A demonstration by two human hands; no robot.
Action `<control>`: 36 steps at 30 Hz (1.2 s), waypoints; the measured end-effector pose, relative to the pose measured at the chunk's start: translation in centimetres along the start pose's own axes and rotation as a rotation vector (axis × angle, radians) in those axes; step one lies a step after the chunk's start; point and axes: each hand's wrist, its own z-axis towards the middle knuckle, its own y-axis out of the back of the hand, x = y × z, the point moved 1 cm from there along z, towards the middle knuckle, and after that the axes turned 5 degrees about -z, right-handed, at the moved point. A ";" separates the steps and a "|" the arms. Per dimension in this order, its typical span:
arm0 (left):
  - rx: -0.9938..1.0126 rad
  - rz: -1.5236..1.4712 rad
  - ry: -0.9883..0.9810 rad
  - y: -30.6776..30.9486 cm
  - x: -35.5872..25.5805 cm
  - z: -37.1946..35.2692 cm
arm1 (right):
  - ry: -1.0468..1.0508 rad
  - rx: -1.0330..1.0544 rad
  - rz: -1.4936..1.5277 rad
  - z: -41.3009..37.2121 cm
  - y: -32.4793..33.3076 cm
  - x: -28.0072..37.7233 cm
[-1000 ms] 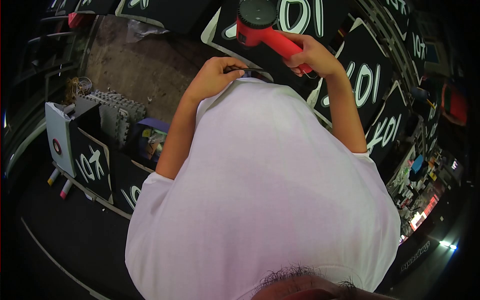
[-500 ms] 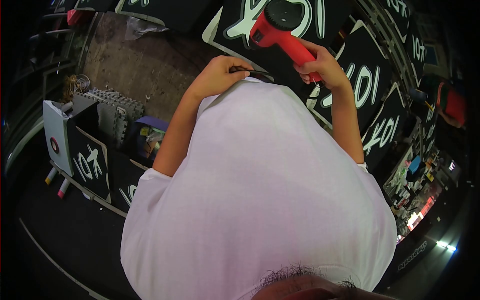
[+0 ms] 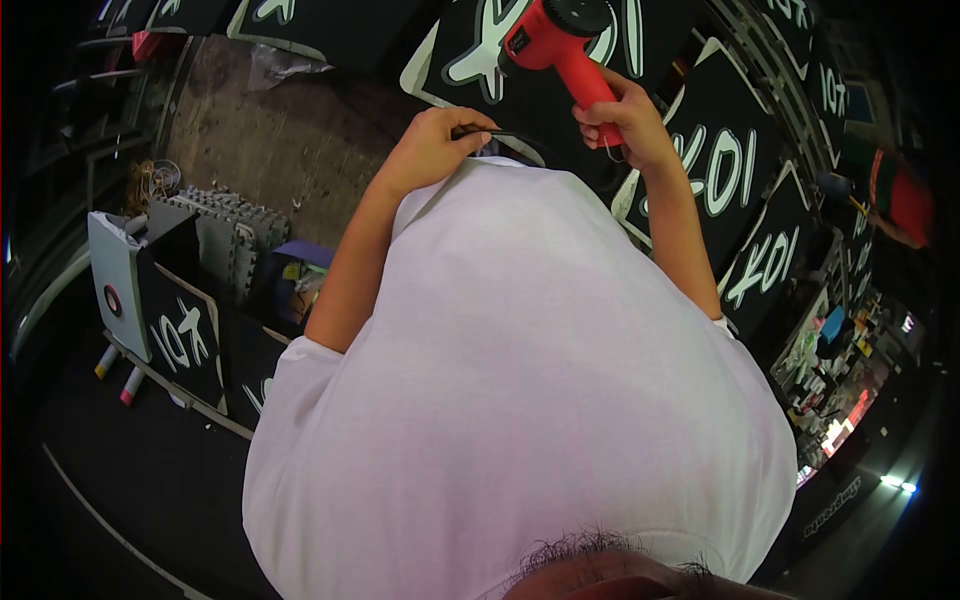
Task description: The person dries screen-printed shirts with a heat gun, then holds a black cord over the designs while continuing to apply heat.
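**Strip pinched, heat gun raised over the panel edge**

Looks down past a white shirt (image 3: 520,380) filling the near view and hiding the ground below. Pinches a thin dark strip (image 3: 512,136) in the left hand (image 3: 432,150), fingers closed narrow on it, right at the shirt's upper edge. Grips the red heat gun (image 3: 550,35) in the right hand (image 3: 622,122), fist shut round the handle, tool head raised over the black sign panel (image 3: 540,110) just beyond. Seems to be partway through working that strip at the panel's near edge. Cannot tell how much is finished or left, with most of the edge hidden behind the shirt.

Finds more lettered panels (image 3: 730,170) crowded to the right. Finds a smaller propped panel (image 3: 180,335) low on the left, near grey foam mats (image 3: 235,225) on the bare floor (image 3: 270,130). Spots another person in red (image 3: 905,205) far right, well apart from both hands.
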 end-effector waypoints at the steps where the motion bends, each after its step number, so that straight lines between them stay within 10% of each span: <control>1: -0.011 -0.015 0.009 0.0 0.1 0.2 | 0.001 -0.002 0.000 0.1 -0.2 -0.1; 36: -0.026 -0.090 0.005 -0.7 1.1 2.3 | 0.160 -0.146 0.000 3.8 4.4 0.0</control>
